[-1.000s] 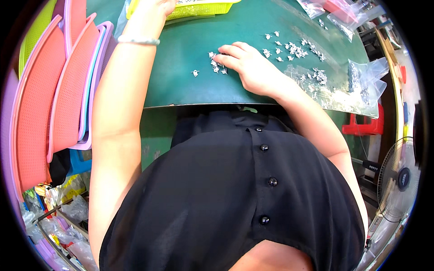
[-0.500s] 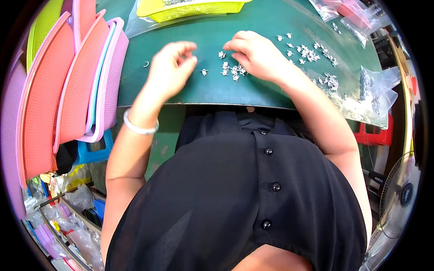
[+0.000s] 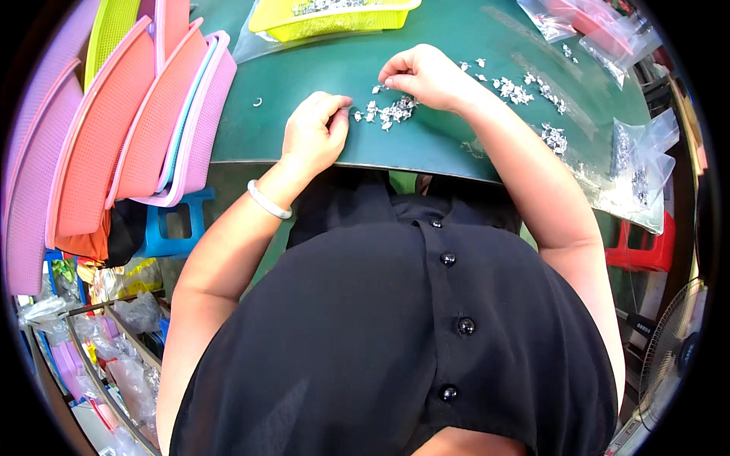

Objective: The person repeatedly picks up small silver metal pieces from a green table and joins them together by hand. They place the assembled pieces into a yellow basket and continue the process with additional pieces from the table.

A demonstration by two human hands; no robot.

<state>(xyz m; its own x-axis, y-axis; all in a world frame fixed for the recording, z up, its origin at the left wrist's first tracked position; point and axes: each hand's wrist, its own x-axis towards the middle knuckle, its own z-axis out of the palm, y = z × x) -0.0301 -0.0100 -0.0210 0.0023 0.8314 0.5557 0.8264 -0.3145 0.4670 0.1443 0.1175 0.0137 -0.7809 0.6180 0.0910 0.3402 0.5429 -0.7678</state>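
Note:
My left hand [image 3: 318, 131] rests on the green table [image 3: 304, 68], fingers curled and thumb near the index tip, just left of a small pile of silvery metal pieces [image 3: 391, 112]. Whatever it pinches, if anything, is too small to make out. Above the pile, my right hand [image 3: 422, 76] has thumb and forefinger pressed together. A single metal piece [image 3: 377, 89] lies by those fingertips; I cannot tell whether they touch it or hold another. Part of the pile is hidden under the right hand.
More metal pieces [image 3: 513, 91] lie scattered to the right, near clear plastic bags [image 3: 642, 163]. A yellow-green basket [image 3: 334, 24] with metal pieces stands at the far side. Stacked pink and purple baskets [image 3: 137, 114] rise at left. A small curved metal piece [image 3: 257, 102] lies alone.
My left hand has come closer to the pile, and its fingers have drawn together. The right thumb and forefinger have closed into a pinch. The whole view has shifted slightly.

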